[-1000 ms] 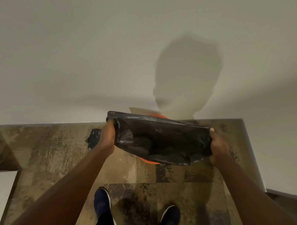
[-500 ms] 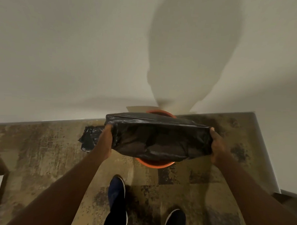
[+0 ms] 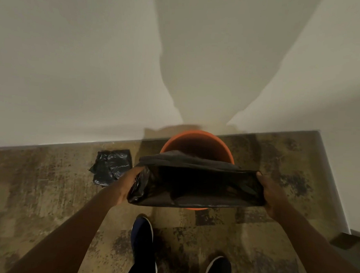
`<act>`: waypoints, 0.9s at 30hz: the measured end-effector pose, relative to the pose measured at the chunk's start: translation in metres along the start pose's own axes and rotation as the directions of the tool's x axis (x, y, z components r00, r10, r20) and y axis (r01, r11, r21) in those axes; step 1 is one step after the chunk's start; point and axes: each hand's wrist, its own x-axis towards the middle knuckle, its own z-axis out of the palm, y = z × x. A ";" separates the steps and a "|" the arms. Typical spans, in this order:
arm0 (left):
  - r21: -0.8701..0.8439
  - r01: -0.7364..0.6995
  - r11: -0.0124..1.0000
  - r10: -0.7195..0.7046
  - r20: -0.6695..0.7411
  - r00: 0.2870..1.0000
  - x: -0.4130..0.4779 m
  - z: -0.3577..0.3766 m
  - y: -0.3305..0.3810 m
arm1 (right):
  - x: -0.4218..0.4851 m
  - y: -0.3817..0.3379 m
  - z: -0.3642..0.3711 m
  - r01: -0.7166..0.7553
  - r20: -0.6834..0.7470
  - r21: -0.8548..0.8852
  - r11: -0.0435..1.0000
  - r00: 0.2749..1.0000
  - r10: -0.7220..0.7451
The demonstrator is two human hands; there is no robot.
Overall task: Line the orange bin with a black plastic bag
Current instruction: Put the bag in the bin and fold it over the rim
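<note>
I hold a black plastic bag point(image 3: 195, 186) stretched wide between my two hands, just above an orange bin point(image 3: 197, 146) that stands on the patterned floor point(image 3: 51, 183) against a pale wall point(image 3: 75, 61). My left hand point(image 3: 128, 183) is closed on the bag's left edge, its fingertips lost inside the dark plastic; my right hand point(image 3: 272, 192) is closed on the right edge, thumb on top, the other fingers hidden behind the bag. The hands are well apart, the bag's mouth pulled open between them. The bag covers the near half of the bin, so only the far arc of the orange rim and a thin sliver of rim below the bag show. Whether the plastic touches the rim I cannot tell. The inside of the bag is too dark to make out. A second crumpled black bag point(image 3: 111, 167) lies on the floor left of the bin, near the wall. My dark shoes, the left shoe point(image 3: 142, 239) and the right shoe point(image 3: 218, 268), are cut off at the bottom edge. A broad shadow point(image 3: 216, 66) spreads up the wall above the bin.
</note>
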 end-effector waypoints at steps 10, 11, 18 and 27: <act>0.076 -0.105 0.992 0.116 -0.156 0.981 0.055 0.006 0.048 | 0.049 -0.045 0.031 0.193 -0.001 -0.182 0.964 0.980 -0.197; 0.050 -0.115 0.992 0.122 -0.173 0.977 0.062 0.008 0.052 | 0.056 -0.050 0.036 0.197 -0.017 -0.190 0.962 0.979 -0.204; -0.028 -0.182 0.983 0.165 -0.302 0.939 0.121 0.018 0.073 | 0.106 -0.079 0.068 0.188 -0.199 -0.243 0.951 0.950 -0.239; -0.134 -0.151 0.979 0.092 -0.370 0.924 0.164 0.018 0.078 | 0.144 -0.095 0.087 0.061 -0.314 -0.333 0.941 0.934 -0.172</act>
